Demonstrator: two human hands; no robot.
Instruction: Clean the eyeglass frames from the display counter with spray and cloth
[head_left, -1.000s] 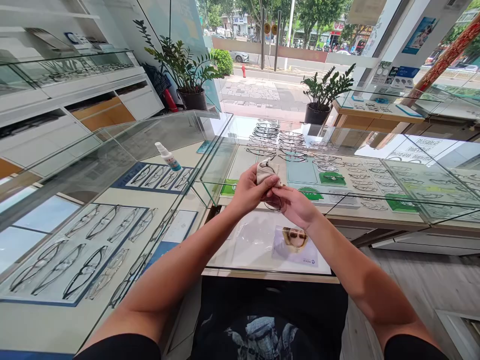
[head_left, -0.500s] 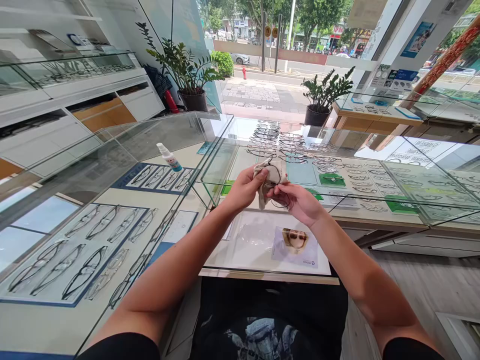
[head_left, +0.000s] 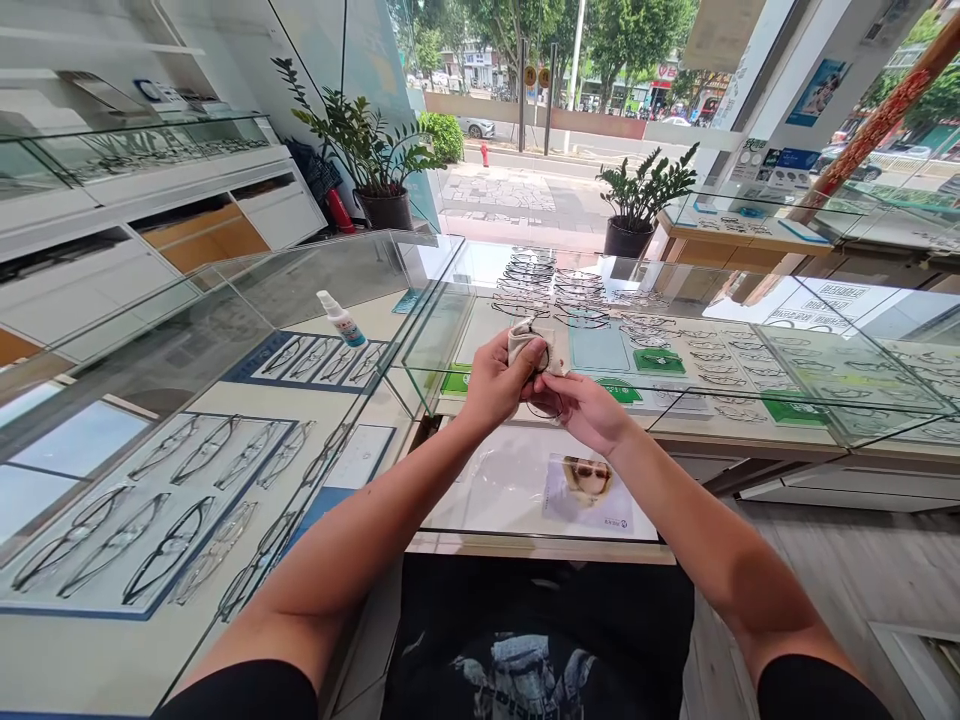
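Observation:
Above the glass counter, my left hand (head_left: pixel 496 382) is closed on a beige cloth (head_left: pixel 523 345), its thumb pressing the cloth against a lens. Dark thin-rimmed eyeglasses (head_left: pixel 546 360) are partly wrapped in that cloth. My right hand (head_left: pixel 592 408) pinches the frame of the eyeglasses from the right, fingertips close to the left thumb. One thin dark part of the frame hangs below the fingers. Much of the eyeglasses is hidden by cloth and fingers.
A white spray bottle (head_left: pixel 341 318) stands on the left glass counter (head_left: pixel 285 285). Rows of eyeglasses (head_left: pixel 525 280) lie inside the display case ahead. A lens-cloth card with a sunglasses picture (head_left: pixel 587 492) lies near the front edge. Potted plants (head_left: pixel 649 195) stand beyond.
My left thumb has moved down and right over the cloth, now covering more of the lens. Both hands have shifted slightly left, and the cloth is bunched more tightly.

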